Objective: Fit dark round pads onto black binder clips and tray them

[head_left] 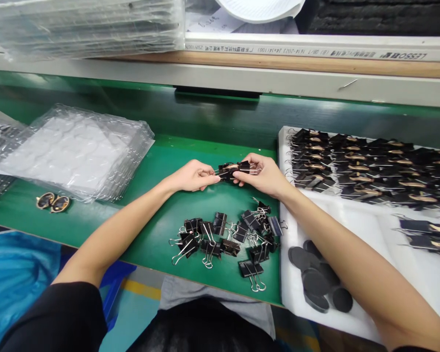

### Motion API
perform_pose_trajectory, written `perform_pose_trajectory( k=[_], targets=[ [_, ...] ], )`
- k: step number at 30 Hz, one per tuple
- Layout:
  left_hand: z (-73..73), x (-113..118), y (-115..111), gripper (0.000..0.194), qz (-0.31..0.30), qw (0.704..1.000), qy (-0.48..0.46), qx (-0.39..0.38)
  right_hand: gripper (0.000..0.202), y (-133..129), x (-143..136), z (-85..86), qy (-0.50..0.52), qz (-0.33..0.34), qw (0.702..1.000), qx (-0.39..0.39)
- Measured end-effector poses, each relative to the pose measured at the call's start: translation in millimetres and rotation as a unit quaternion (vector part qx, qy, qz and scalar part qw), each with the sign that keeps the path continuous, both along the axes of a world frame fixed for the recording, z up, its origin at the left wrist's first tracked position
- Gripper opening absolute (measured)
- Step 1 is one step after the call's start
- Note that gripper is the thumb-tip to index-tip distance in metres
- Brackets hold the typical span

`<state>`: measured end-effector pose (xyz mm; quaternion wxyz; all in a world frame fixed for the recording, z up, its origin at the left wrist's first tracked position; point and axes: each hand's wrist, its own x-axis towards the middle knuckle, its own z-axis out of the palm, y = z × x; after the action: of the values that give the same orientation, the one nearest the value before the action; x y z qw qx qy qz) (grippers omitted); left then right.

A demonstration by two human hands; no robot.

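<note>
Between my two hands, above the green tabletop, is a small clamped assembly (pixel 231 170) with black binder clips and a gold-coloured piece at its middle. My left hand (pixel 198 176) pinches the wire handles at its left end. My right hand (pixel 258 173) grips its right part, thumb across the front. Just below lie several loose black binder clips (pixel 210 239) with silver handles, in a loose heap. Under my right forearm, several black discs (pixel 315 278) rest in a white foam tray (pixel 293 298).
Rows of clipped assemblies (pixel 359 166) fill the tray's back part at right. Stacked clear plastic trays (pixel 77 151) lie at left, with a round gold-rimmed pair (pixel 53 202) in front of them. A shelf edge (pixel 242 73) crosses the back, with plastic-wrapped material (pixel 84 24) on it.
</note>
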<state>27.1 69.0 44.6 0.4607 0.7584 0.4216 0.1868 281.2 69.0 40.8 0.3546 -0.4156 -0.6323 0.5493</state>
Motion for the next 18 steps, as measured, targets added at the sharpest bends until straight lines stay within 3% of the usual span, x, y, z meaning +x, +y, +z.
perform_pose_trajectory(
  k=[5,9,11,13,15,18],
  targets=[
    [0.6,1,1,0.040,-0.002,0.998,-0.032,-0.049,0.046,0,1,-1.5,-0.007,-0.014,0.999,0.033],
    [-0.2,4,-1,0.066,0.010,0.976,-0.133,-0.174,0.032,-1,4,-1.8,-0.036,-0.043,0.973,0.225],
    [-2.3,7,-2,0.064,0.032,0.963,-0.156,-0.217,0.021,-2,6,-2.4,-0.067,-0.036,0.954,0.292],
    [-5.7,9,-3,0.056,0.056,0.962,-0.171,-0.205,0.020,-3,6,-3.7,-0.083,-0.029,0.946,0.311],
    [-9.4,10,-3,0.051,0.081,0.964,-0.189,-0.166,0.043,-3,5,-5.5,-0.079,-0.018,0.953,0.293],
    [-13.9,11,-2,0.052,0.114,0.966,-0.203,-0.112,0.087,-3,4,-7.2,-0.057,0.031,0.977,0.205]
  ],
)
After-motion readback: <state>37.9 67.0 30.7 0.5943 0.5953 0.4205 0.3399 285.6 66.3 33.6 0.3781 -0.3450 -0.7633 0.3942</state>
